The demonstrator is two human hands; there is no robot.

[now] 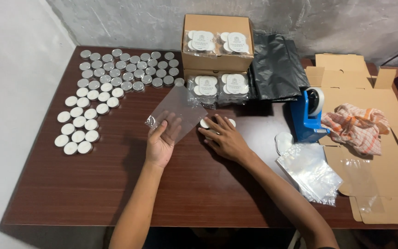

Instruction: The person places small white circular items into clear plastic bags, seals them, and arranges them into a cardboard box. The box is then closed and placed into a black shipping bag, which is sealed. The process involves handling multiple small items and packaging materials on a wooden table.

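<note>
Before you, an open brown cardboard box (217,41) holds clear packs with white round labels (200,40); your left hand (162,138) lifts a clear bag (178,110).

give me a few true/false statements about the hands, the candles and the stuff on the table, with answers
1. The left hand holds a clear bag. True.
2. The right hand holds the tape dispenser. False: it rests on a few white candles on the table; the dispenser stands apart to its right.
3. The candles at the table's left lie in rows. True.
4. The open box is empty. False: it holds bagged candle packs.
5. A checked cloth lies on flat cardboard. True.
6. The stack of clear bags lies left of the left hand. False: it lies right of the right arm.
</note>
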